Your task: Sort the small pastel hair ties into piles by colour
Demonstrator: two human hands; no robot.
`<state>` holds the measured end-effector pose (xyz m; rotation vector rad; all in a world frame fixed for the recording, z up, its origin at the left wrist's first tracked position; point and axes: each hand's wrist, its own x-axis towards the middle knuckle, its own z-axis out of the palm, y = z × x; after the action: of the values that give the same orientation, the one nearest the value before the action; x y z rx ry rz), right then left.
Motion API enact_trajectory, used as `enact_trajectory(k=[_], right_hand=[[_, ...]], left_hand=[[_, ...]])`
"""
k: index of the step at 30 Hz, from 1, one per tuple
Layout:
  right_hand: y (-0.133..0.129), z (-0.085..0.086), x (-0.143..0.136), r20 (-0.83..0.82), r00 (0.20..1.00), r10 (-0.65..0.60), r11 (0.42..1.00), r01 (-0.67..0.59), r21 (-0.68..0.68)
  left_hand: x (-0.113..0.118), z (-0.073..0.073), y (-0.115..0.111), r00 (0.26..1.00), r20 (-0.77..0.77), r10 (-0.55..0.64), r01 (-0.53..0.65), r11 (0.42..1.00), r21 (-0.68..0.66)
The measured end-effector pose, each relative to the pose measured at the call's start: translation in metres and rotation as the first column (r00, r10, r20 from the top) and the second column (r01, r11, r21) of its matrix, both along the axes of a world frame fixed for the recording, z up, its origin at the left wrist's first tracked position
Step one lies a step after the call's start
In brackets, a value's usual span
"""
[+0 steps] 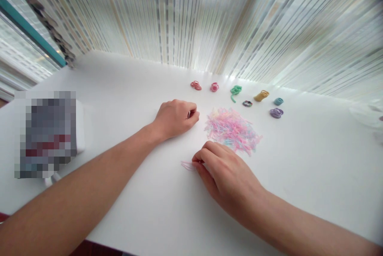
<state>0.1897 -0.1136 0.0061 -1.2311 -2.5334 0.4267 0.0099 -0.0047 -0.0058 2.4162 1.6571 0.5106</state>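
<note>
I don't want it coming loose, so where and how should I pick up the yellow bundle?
I'd pinch the yellow bundle around its middle, across its long sides, coming from above and the near side: it looks like a short, slanting roll, and the curtain hangs behind it.

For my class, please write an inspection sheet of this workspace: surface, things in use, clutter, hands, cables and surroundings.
Surface: white tabletop, smooth.
Things in use: loose pastel heap, mostly pink; behind it, red bundle, pink bundle, green bundle, yellow bundle, blue bundle, purple bundle and multicoloured ring.
Clutter: pixelated object at left, kind unclear; faint see-through item at the right edge.
Left hand: fingers curled, left of the heap; cannot tell whether it holds anything.
Right hand: fingers pinch pale pink strands in front of the heap.
Cables: nothing seen.
Surroundings: striped curtain behind the tabletop.
</note>
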Motion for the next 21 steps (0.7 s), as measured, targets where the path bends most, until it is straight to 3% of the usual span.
enact_trajectory(k=[10, 21], right_hand=[[-0.0001, 0.0040, 0.0080, -0.049, 0.998, 0.042, 0.994, -0.047, -0.100], [-0.0003, 0.0066, 0.0094, -0.085, 0.995, 0.055, 0.993, -0.063, -0.097]], left_hand=[[-0.0002, -0.0004, -0.0004, 1.000, 0.004, -0.001, 0.001, 1.000, 0.002], [-0.0005, 0.0009, -0.0009, 1.000, -0.005, -0.008, 0.008, 1.000, -0.002]])
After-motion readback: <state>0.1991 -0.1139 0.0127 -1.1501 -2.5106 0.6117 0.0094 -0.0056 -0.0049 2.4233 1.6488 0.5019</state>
